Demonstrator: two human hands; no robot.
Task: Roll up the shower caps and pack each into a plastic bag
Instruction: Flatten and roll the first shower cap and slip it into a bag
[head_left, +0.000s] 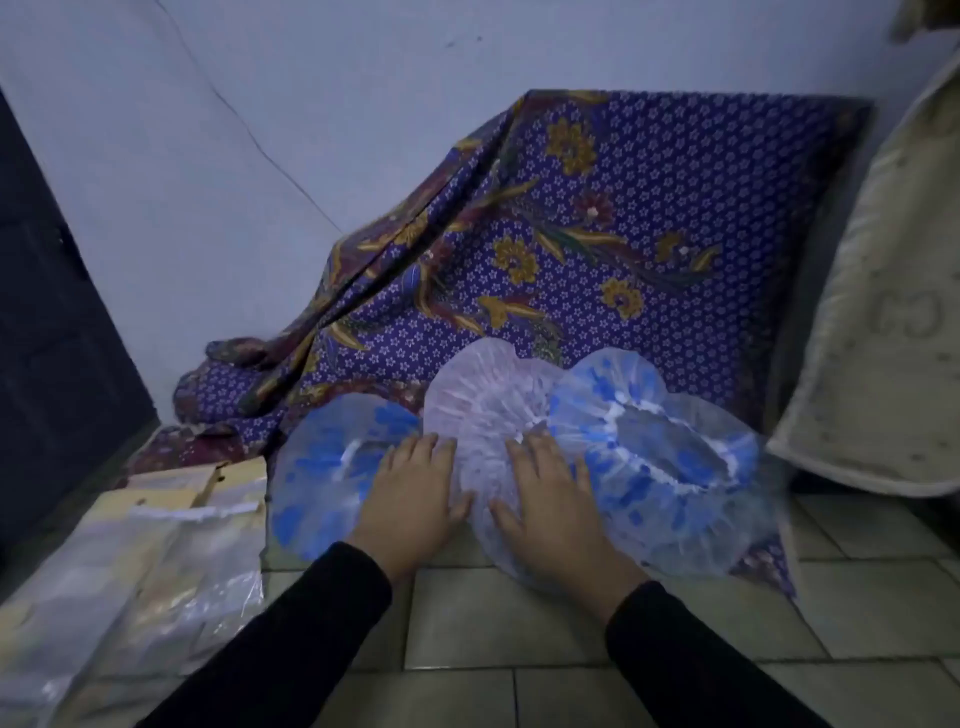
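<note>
Three shower caps lie side by side on the tiled floor. The middle one is a clear pale cap (483, 400), lying flat with its elastic rim up. A blue-spotted cap (322, 457) sits to its left and another blue-spotted cap (670, 447) to its right, overlapping it. My left hand (413, 499) rests flat with straight fingers on the left edge of the pale cap. My right hand (550, 499) presses flat on its right part. Both sleeves are black.
A pile of clear plastic bags with tan card headers (171, 525) lies at the left on the floor. A purple flowered cloth (597, 228) drapes over something behind the caps. A cream padded mattress (883, 312) leans at the right. A dark door (47, 338) stands at far left.
</note>
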